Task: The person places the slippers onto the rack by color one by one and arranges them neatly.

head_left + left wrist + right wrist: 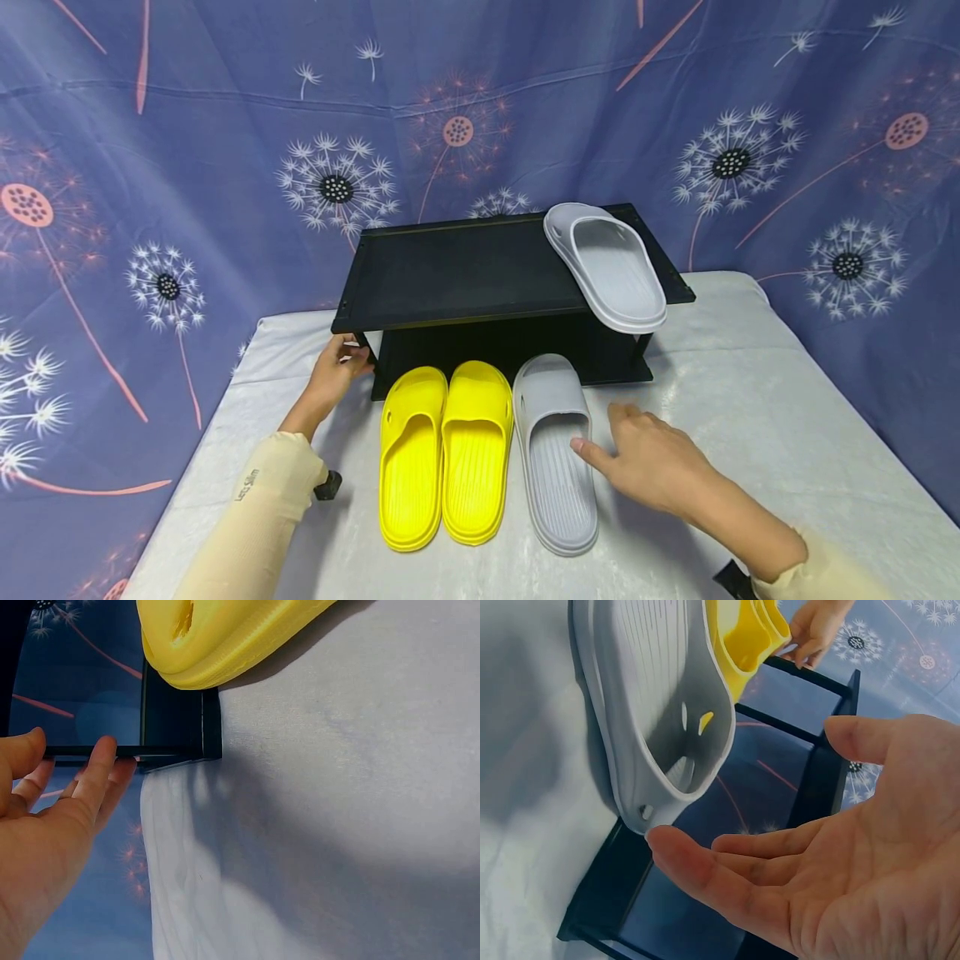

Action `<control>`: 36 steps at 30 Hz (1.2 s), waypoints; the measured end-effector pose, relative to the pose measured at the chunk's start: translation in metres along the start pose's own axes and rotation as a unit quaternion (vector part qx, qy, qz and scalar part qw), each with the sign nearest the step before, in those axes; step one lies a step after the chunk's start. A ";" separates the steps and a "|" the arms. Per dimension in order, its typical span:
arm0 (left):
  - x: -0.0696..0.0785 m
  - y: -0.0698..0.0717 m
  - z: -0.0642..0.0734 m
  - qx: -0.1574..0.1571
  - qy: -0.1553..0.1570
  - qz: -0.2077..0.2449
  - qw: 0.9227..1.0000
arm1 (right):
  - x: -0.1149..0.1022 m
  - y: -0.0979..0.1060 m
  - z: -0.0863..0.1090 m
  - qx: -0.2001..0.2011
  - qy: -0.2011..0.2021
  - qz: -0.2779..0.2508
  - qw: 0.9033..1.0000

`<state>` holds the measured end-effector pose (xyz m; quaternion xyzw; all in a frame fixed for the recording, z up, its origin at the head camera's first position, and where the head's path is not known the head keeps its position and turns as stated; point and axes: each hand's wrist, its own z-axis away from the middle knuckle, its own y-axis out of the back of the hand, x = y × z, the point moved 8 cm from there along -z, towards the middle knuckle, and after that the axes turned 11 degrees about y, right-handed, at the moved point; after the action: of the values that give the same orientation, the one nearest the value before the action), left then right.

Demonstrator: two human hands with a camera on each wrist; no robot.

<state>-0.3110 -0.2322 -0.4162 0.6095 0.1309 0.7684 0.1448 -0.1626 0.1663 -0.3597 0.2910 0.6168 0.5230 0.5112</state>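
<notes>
My left hand [341,367] grips the left upright of a black two-level shoe rack [457,271], with the thumb and fingers on either side of the thin post [127,752]. Over the right side of the grey slipper [555,467] hovers my right hand [656,458], fingers loosely extended and holding nothing. That slipper lies on the white cloth, its toe toward the rack. Beside it on the left is a pair of yellow slippers [476,458], toes also at the rack's front. A second grey slipper [611,271] rests on the rack's top board, its heel past the front edge.
A white cloth [750,400] covers the table under everything. Behind the rack hangs a blue curtain [525,100] with a dandelion print. The rack's lower board [615,371] sits low, just beyond the slippers' toes.
</notes>
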 end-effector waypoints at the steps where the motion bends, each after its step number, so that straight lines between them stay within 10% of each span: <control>1: 0.000 0.000 0.000 -0.001 0.000 0.002 1.000 | -0.001 -0.001 0.000 -0.003 0.001 0.001 1.000; 36: 0.001 0.000 -0.001 -0.004 0.011 0.009 1.000 | -0.001 -0.037 -0.001 -0.038 0.020 -0.004 0.999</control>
<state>-0.3119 -0.2316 -0.4156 0.6017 0.1237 0.7767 0.1392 -0.1572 0.1544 -0.3943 0.2581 0.6078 0.5501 0.5112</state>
